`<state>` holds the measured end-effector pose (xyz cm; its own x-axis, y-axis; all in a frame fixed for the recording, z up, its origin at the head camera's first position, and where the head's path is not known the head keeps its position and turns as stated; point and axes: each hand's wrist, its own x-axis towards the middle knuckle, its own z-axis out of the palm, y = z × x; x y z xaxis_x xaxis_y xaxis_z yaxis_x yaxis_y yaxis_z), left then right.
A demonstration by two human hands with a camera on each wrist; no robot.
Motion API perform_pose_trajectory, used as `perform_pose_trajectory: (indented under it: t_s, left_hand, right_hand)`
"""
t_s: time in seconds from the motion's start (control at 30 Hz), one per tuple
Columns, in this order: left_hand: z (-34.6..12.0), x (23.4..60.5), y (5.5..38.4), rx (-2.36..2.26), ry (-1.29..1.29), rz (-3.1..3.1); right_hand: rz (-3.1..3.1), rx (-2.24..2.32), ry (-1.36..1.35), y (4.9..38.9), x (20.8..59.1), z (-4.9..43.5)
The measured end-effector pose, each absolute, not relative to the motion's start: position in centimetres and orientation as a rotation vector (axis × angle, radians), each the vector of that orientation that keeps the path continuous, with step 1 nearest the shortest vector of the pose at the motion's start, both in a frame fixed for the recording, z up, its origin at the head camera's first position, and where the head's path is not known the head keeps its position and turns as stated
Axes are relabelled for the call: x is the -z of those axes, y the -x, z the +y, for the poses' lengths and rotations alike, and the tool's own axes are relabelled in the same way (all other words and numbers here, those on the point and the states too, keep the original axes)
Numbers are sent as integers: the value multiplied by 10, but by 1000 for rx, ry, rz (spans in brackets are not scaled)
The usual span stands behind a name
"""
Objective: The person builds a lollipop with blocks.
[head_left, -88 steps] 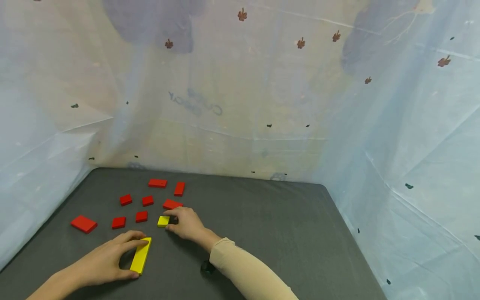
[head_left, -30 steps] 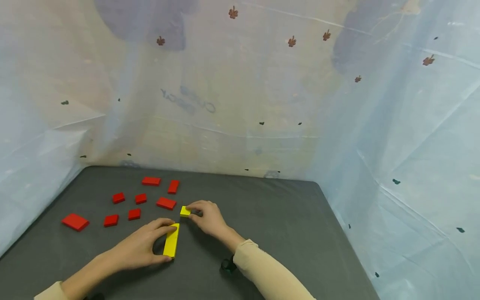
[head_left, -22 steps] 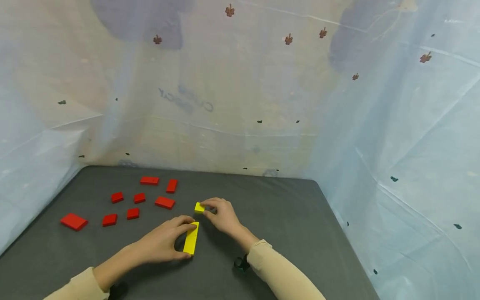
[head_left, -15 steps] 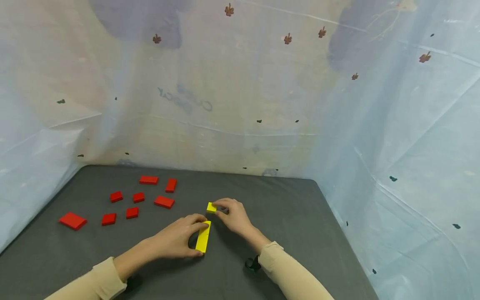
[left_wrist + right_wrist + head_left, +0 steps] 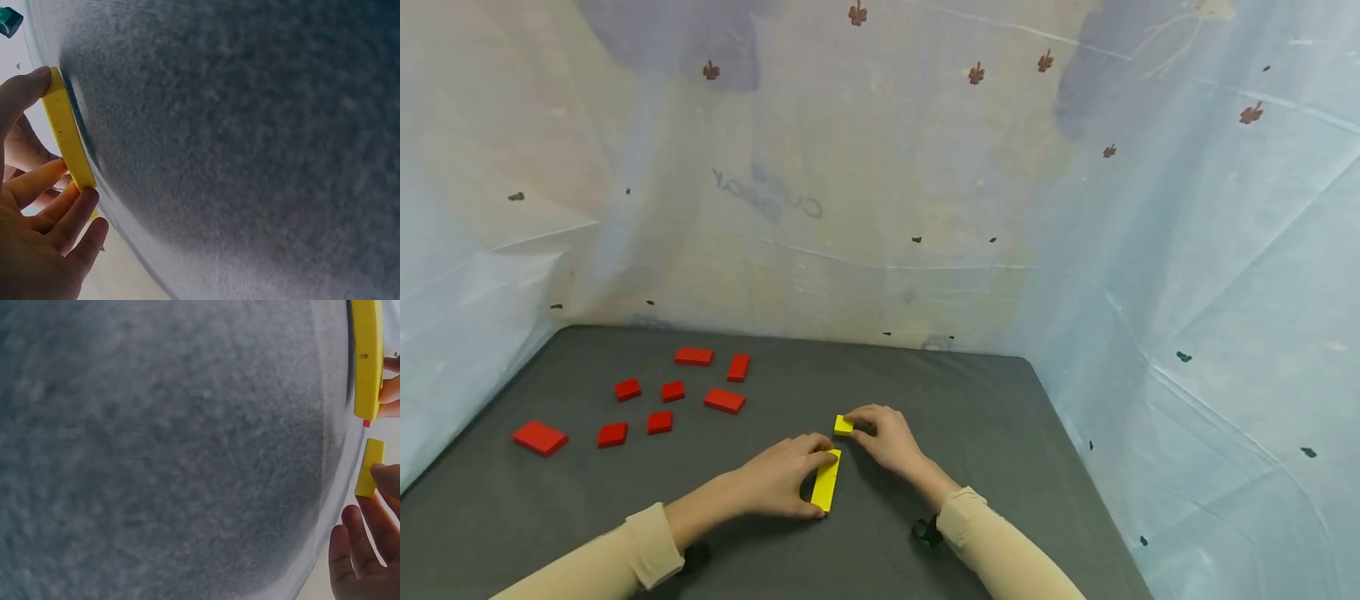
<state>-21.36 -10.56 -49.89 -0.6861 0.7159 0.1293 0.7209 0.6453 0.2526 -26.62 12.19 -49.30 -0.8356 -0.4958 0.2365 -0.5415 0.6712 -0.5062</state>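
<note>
My left hand [image 5: 781,477] grips a long yellow block [image 5: 826,482] by its two ends, thumb at the near end and fingers at the far one. In the left wrist view the same yellow block [image 5: 67,128] spans from thumb to fingertips, close over the dark cloth. A short yellow block [image 5: 843,426] is pinched between thumb and fingers of my right hand [image 5: 887,437], just beyond the long block's far end. The right wrist view shows a narrow gap between the short block [image 5: 370,467] and the long one [image 5: 367,359].
Several red blocks [image 5: 724,401], some square and some oblong, lie scattered on the left of the grey cloth-covered table [image 5: 1000,467]. A larger red block [image 5: 540,438] is at the far left. Pale plastic sheeting [image 5: 880,167] surrounds the back and sides.
Both hands have carried the two yellow blocks rightward, away from the red ones. Most recently the short block has come a little nearer to me. The red blocks keep their layout.
</note>
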Motion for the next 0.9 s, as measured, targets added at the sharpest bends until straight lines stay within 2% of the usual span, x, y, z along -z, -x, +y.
perform_pose_trajectory:
  t_s: [0.63, 0.9]
  left_hand:
    - [-103, 503, 210, 457, 1150, -2932]
    - [-113, 500, 206, 505, 1129, -2901]
  right_hand:
    - [-2870, -804, -958, 266, 500, 118]
    - [-2853, -925, -959, 270, 501, 117]
